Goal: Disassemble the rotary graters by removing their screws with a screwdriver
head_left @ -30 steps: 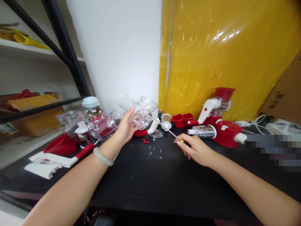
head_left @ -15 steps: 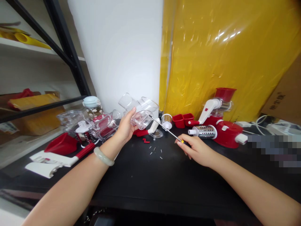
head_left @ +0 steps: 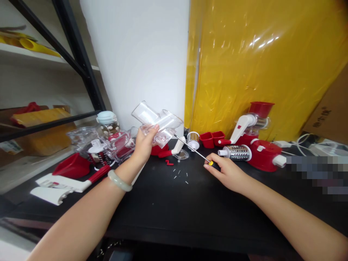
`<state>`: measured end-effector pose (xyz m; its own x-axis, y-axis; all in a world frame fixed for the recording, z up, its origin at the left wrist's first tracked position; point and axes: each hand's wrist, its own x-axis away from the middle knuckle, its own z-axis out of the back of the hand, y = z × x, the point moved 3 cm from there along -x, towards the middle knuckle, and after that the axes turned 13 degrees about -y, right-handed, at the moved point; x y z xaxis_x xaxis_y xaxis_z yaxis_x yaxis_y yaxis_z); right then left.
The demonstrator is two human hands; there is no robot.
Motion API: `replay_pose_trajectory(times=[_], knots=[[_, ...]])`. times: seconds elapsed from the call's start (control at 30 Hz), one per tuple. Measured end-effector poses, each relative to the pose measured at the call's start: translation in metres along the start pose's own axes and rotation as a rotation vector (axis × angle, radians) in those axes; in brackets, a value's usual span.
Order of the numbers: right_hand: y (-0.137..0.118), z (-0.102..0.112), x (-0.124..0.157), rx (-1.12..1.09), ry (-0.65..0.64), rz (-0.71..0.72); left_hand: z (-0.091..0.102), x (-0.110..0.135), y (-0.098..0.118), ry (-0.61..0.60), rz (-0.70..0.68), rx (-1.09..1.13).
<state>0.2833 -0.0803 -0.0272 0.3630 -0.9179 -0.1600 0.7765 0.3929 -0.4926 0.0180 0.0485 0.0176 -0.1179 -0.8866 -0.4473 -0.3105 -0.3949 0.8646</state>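
My left hand (head_left: pixel 146 141) is closed on a clear plastic grater housing (head_left: pixel 163 123), holding it tilted above the table. Its two wide open tubes point up and away from me. In my right hand (head_left: pixel 220 168) is a screwdriver (head_left: pixel 193 149) with a black and yellow handle and a long metal shaft. The shaft's tip meets the lower right side of the clear housing; whether it touches a screw cannot be made out. Below, several small metal pins or screws (head_left: pixel 178 173) lie on the black table beside a small red plastic piece (head_left: pixel 169 163).
On the right stand a red drum grater (head_left: pixel 261 108), a red base (head_left: pixel 265 155) and a metal grater drum (head_left: pixel 236 152). Red cups (head_left: pixel 212 139) sit at the back. Clear parts (head_left: pixel 119 143), a red hopper (head_left: pixel 71 165) and white crank pieces (head_left: pixel 62 183) crowd the left, near a black shelf frame (head_left: pixel 81 61).
The clear housing has been turned in my left hand, its near round opening swinging away and its tubes shifting slightly. My right hand has moved slightly right, still holding the screwdriver.
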Motion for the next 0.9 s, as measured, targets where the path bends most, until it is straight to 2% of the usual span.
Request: replay_pose_trajectory(times=[0.23, 0.4, 0.7, 0.8, 0.9], knots=[[-0.001, -0.01, 0.004, -0.074, -0.023, -0.008, 0.001, 0.002, 0.004, -0.01, -0.135, -0.031], [-0.003, -0.014, 0.003, -0.11, 0.008, 0.005, 0.0, 0.004, 0.011, 0.009, -0.178, -0.075], [0.003, -0.01, -0.003, -0.09, 0.075, 0.126, 0.003, 0.001, 0.015, -0.003, -0.228, -0.077], [0.008, -0.011, -0.004, -0.084, 0.11, 0.109, 0.002, 0.003, 0.017, -0.015, -0.269, -0.086], [0.011, -0.014, -0.004, -0.087, 0.076, 0.009, 0.002, 0.003, 0.016, -0.038, -0.283, -0.122]])
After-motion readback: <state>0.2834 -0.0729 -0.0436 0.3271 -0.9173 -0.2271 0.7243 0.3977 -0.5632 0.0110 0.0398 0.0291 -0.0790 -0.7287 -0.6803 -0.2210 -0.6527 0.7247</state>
